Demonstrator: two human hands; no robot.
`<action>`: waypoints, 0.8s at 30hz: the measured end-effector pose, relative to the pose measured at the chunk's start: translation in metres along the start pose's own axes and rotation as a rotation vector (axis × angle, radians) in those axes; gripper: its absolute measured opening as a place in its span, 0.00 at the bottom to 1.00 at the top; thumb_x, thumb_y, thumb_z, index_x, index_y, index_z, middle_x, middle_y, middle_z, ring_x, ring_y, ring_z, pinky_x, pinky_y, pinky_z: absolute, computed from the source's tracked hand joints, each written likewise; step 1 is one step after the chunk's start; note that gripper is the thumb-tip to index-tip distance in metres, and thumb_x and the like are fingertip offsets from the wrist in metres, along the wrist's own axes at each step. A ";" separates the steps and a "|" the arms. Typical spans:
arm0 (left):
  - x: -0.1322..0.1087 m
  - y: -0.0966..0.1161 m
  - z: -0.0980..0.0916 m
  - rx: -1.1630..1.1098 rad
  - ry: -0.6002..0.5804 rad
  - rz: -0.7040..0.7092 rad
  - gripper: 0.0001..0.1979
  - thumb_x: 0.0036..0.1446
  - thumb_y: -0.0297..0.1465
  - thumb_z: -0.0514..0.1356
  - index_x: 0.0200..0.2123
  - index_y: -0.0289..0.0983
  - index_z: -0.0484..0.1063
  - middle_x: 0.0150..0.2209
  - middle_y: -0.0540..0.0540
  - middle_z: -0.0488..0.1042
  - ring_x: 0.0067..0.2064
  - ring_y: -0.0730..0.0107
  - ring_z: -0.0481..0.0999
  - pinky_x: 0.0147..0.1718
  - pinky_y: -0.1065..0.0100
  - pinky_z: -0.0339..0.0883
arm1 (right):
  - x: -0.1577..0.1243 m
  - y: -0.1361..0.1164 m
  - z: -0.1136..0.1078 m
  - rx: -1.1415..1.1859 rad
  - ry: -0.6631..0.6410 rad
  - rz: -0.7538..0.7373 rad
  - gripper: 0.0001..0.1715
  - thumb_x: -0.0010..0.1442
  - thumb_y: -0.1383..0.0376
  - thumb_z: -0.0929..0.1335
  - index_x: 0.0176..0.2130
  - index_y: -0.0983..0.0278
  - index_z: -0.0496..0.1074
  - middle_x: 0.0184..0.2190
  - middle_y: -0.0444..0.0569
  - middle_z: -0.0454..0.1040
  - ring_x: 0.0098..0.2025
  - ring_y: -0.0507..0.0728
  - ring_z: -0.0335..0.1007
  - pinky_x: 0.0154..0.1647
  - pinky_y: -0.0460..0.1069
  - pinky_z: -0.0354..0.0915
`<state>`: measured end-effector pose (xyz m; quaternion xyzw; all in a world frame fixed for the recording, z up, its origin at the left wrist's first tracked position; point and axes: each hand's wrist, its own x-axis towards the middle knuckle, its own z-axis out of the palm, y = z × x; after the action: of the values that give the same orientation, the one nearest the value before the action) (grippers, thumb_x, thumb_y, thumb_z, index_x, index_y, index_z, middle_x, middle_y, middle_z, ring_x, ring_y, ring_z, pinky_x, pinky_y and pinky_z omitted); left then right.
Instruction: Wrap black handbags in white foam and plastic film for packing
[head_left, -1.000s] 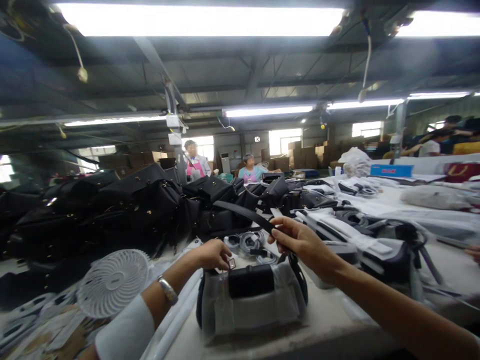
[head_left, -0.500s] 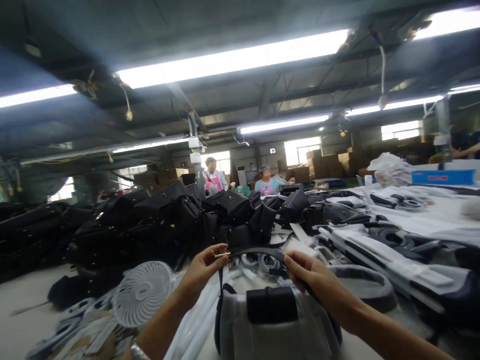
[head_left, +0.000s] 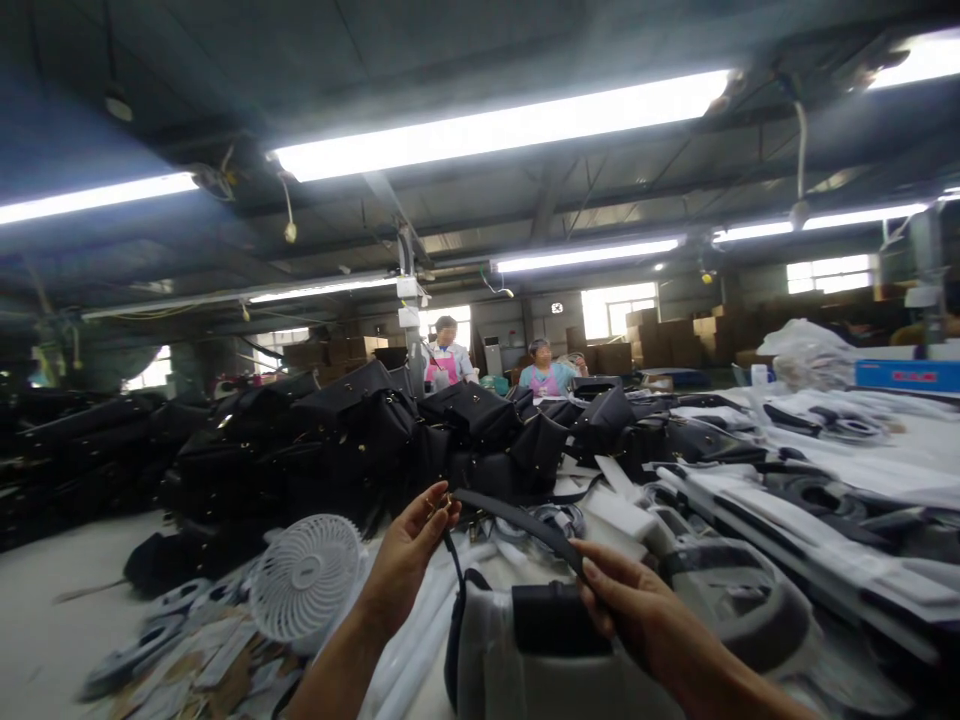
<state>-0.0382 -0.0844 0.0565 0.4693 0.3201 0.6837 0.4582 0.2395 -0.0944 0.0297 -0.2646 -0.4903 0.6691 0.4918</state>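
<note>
Between my hands a black strap [head_left: 517, 516] runs in a shallow slope. My left hand [head_left: 409, 545] pinches a small gold-coloured buckle [head_left: 441, 503] at the strap's left end; a thinner black strap hangs from it toward the bag. My right hand [head_left: 630, 605] grips the strap farther along, thumb on top. Below them stands a handbag [head_left: 551, 675] with a pale, apparently wrapped body and a black flap [head_left: 559, 620]. The right hand partly covers its right side, and the frame cuts off its bottom.
A white fan [head_left: 306, 578] stands at left beside scattered tags and packing bits. Black bags [head_left: 360, 430] are heaped ahead. Wrapped parts [head_left: 810, 540] cover the right side, with a blue box [head_left: 907, 376] behind. Two people [head_left: 448, 360] work across the table.
The strap's bow has straightened into a slope, its right part now lower. My right hand has shifted down, and the buckle has turned in my left fingers. The view has swung slightly left.
</note>
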 end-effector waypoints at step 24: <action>-0.006 -0.022 0.004 -0.305 0.040 0.008 0.20 0.55 0.37 0.68 0.51 0.40 0.74 0.48 0.44 0.79 0.50 0.69 0.77 0.52 0.72 0.69 | 0.028 0.059 -0.005 -0.242 -0.254 0.064 0.29 0.51 0.46 0.74 0.44 0.63 0.79 0.23 0.42 0.66 0.20 0.45 0.52 0.22 0.43 0.45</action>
<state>-0.0266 -0.0815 0.0363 0.3817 0.2198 0.7353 0.5151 0.2097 -0.0683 -0.0228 -0.2507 -0.6166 0.6485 0.3692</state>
